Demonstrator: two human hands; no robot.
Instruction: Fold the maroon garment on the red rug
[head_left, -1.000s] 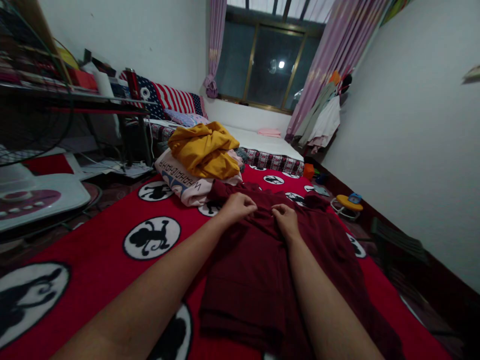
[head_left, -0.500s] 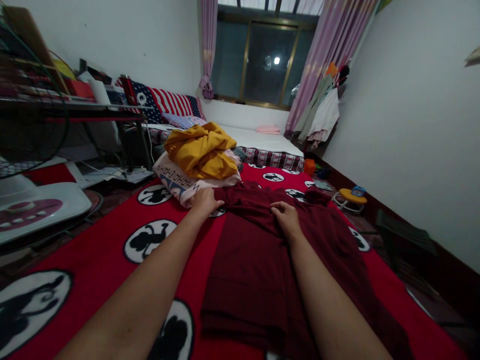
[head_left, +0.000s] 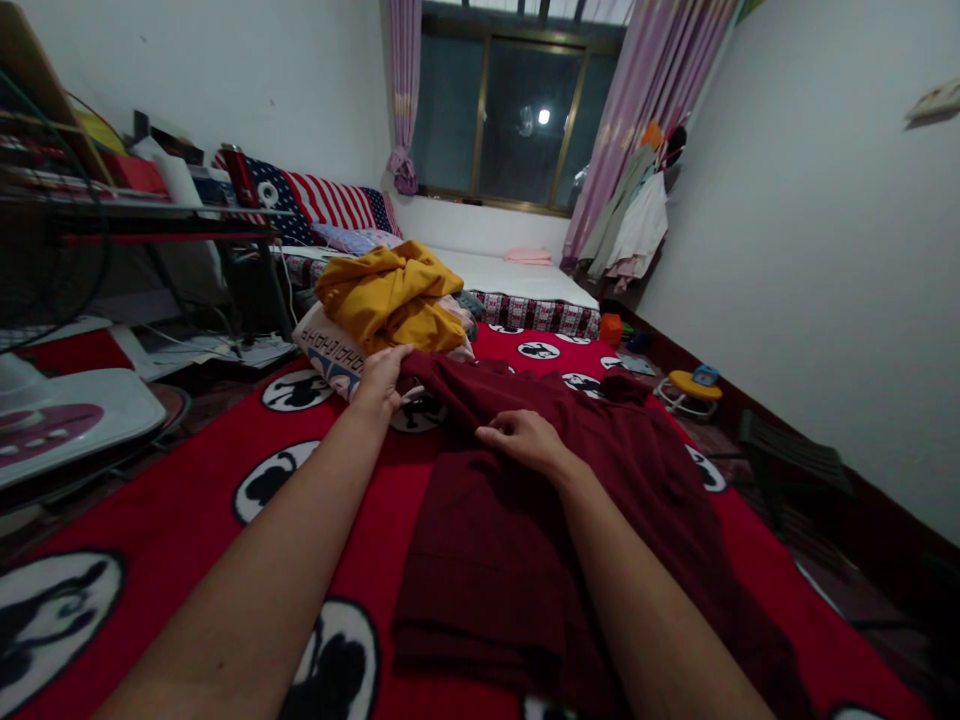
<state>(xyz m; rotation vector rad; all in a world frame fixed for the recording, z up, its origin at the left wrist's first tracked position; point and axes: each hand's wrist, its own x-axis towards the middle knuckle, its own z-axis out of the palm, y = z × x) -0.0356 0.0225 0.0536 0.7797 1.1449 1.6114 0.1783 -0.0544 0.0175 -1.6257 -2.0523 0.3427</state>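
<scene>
A dark maroon garment (head_left: 517, 520) lies spread on a red blanket (head_left: 187, 490) printed with black-and-white monkey circles. My left hand (head_left: 382, 375) grips the garment's far left edge, close to a heap of clothes. My right hand (head_left: 521, 438) pinches a fold near the middle of the garment, fingers closed on the cloth. Both forearms stretch out from the bottom of the view.
A pile of clothes with a mustard-yellow top (head_left: 390, 295) over a pinkish printed shirt (head_left: 330, 350) sits just beyond my left hand. A fan base (head_left: 67, 415) and cluttered desk (head_left: 150, 215) stand left. A mattress (head_left: 517, 280), hanging clothes (head_left: 630, 225) and a small yellow stool (head_left: 694, 385) lie beyond.
My left hand has slid out to the left along the garment's top edge, pulling it wider. My right hand has shifted left and nearer, still holding the cloth.
</scene>
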